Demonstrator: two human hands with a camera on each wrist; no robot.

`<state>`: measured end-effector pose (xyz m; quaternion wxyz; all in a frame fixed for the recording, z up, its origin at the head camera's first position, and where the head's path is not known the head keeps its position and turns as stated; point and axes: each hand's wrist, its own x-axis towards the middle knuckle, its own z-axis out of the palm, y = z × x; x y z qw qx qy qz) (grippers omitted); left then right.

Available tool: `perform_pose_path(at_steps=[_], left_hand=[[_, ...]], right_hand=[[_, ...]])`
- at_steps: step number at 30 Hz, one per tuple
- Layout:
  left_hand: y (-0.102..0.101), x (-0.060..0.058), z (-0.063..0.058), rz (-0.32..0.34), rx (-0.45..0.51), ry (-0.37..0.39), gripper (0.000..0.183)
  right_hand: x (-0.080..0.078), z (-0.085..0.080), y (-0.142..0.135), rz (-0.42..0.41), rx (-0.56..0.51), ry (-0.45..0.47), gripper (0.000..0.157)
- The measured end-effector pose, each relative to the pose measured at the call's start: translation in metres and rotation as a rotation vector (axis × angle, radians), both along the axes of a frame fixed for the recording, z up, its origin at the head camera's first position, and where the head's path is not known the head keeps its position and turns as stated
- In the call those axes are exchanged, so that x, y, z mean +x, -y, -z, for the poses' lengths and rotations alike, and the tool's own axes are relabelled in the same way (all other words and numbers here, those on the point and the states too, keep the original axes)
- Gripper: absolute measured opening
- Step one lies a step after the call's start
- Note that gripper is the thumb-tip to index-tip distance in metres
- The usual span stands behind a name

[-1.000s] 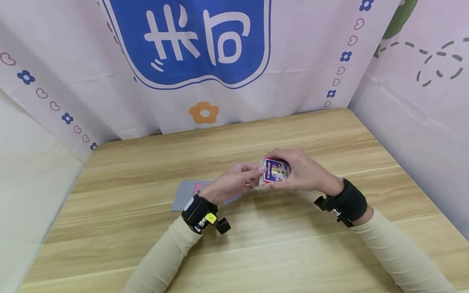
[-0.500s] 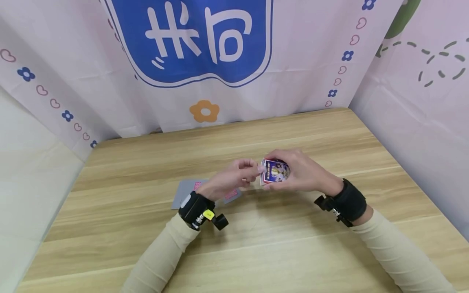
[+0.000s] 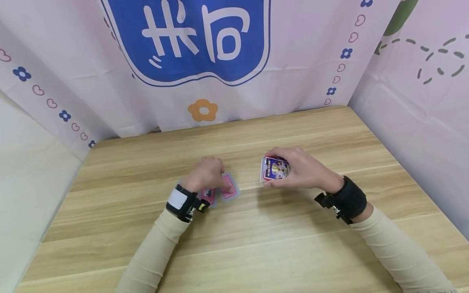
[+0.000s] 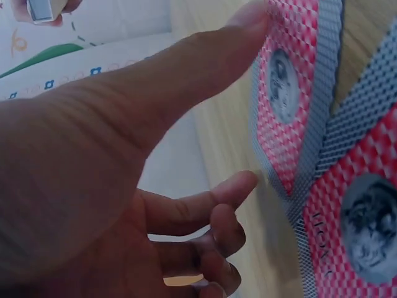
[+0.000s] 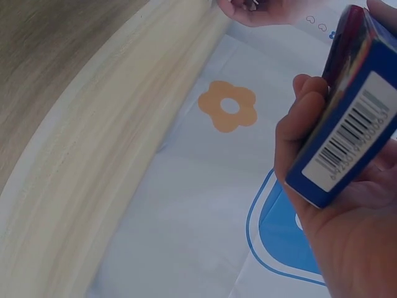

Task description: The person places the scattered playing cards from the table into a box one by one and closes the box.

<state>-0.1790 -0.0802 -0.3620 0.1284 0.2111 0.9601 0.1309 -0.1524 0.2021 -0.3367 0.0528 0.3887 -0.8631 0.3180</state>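
Observation:
My left hand [image 3: 207, 175] is over red-backed playing cards with grey borders on the wooden table. Its thumb touches the right-hand card [image 3: 231, 188], and the index fingertip is close to that card's edge in the left wrist view. Another card [image 4: 372, 233] lies overlapping it, showing an oval animal picture. Part of the cards is hidden under the hand. My right hand [image 3: 302, 169] grips a blue and red playing card box [image 3: 275, 169] above the table, thumb and fingers on opposite sides. A barcode on the box's end faces the right wrist camera.
The wooden table [image 3: 256, 248] runs back to a printed curtain [image 3: 293, 77] with a blue emblem and an orange flower. A pale curtain [image 3: 425, 134] borders the right side, and a white wall [image 3: 33, 179] the left.
My left hand has left the box's end and moved left and down onto the cards, its thumb now on the right one. The right hand keeps holding the box in nearly the same place.

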Motion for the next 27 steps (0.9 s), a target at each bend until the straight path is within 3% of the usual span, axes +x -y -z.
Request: perform_pose_path(at_steps=[6, 9, 13, 17, 22, 25, 27], left_hand=[[-0.001, -0.002, 0.001, -0.019, -0.039, 0.065, 0.052], [-0.001, -0.002, 0.0, -0.049, -0.018, 0.113, 0.044], [0.0, -0.001, -0.003, -0.017, 0.046, 0.188, 0.037], [-0.001, 0.002, -0.014, 0.047, 0.248, 0.243, 0.036], [-0.007, 0.008, -0.033, 0.006, 0.627, 0.3, 0.028], [-0.011, 0.013, -0.041, -0.018, 0.741, 0.302, 0.031], [-0.014, 0.016, -0.044, -0.018, 0.767, 0.295, 0.032]], right_hand=[[0.0, -0.001, 0.001, 0.0, 0.006, 0.005, 0.068], [0.001, -0.001, 0.001, 0.0, 0.007, 0.005, 0.066], [0.001, 0.0, 0.003, -0.002, 0.008, -0.007, 0.063], [0.0, 0.001, 0.003, -0.004, 0.013, -0.021, 0.064], [0.0, 0.001, 0.003, 0.002, 0.025, -0.03, 0.065], [0.0, 0.001, 0.003, 0.006, 0.031, -0.031, 0.066], [0.0, 0.001, 0.003, 0.003, 0.029, -0.028, 0.066]])
